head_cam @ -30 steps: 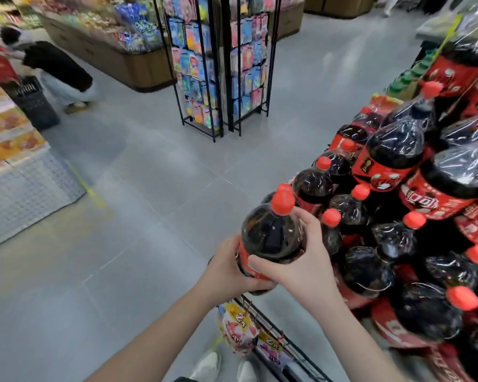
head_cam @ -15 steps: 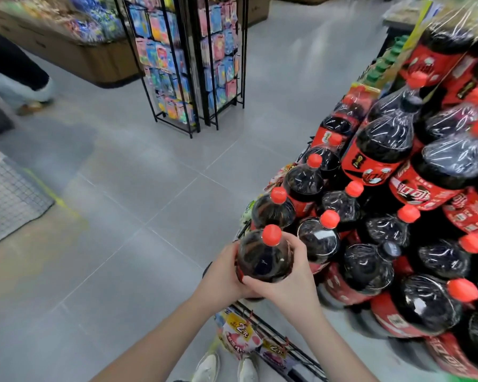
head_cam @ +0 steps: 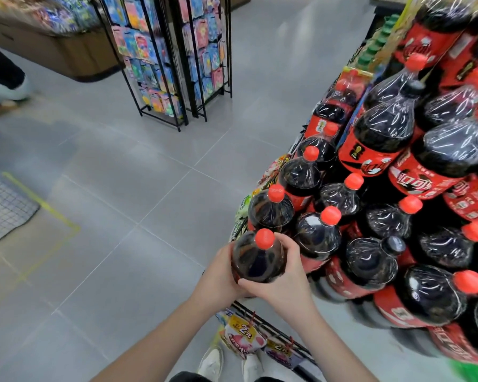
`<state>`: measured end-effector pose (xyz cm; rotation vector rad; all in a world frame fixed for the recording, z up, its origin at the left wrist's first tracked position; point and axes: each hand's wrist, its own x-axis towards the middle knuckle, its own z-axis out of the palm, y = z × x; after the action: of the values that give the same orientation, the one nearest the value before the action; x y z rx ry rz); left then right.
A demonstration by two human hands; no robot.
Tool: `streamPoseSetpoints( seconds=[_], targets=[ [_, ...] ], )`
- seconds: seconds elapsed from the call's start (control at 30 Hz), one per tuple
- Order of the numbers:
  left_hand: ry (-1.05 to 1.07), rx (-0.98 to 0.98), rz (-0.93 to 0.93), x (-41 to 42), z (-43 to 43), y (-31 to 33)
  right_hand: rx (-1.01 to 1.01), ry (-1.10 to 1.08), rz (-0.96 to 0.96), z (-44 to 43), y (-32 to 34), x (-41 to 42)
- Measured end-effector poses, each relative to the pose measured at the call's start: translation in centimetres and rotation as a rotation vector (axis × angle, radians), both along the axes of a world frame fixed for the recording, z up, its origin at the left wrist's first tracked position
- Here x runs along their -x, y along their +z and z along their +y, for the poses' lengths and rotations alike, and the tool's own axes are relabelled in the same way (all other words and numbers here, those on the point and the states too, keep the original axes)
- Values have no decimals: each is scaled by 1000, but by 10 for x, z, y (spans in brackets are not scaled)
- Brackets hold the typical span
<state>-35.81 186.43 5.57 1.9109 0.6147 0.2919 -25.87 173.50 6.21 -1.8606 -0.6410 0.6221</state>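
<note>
A large dark cola bottle (head_cam: 255,259) with a red cap stands upright at the front left corner of a tiered cola display. My left hand (head_cam: 218,274) grips its left side and my right hand (head_cam: 282,277) wraps its right side, thumb across the front. Right behind it stand two more red-capped bottles, one (head_cam: 271,210) directly behind and another (head_cam: 319,235) to its right. Further rows of cola bottles (head_cam: 398,150) rise toward the upper right, many lying tilted in shrink wrap.
Small snack packets (head_cam: 244,336) hang from a black wire rail below my hands. Two black wire racks (head_cam: 171,59) of colourful packets stand on the grey tile floor ahead. A wooden display counter (head_cam: 66,51) sits at upper left, beside a person's legs (head_cam: 3,84). My white shoes (head_cam: 213,362) show below.
Both hands have lowered the bottle toward the front corner of the display, beside the neighbouring bottles. The view has shifted left and down.
</note>
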Motion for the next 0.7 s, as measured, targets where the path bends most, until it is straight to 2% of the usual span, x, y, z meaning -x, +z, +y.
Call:
streamPoseSetpoints(
  seconds=[0.13,0.33,0.7],
  targets=[
    [14,-43,31,1,8,-16,3,16,27,4,-1,-3],
    [-46,-52,173,0,20,-43,38,49,-12,4,-4,-7],
    [-110,-136,194,1,29,-32,55,-42,-84,4,1,4]
  ],
)
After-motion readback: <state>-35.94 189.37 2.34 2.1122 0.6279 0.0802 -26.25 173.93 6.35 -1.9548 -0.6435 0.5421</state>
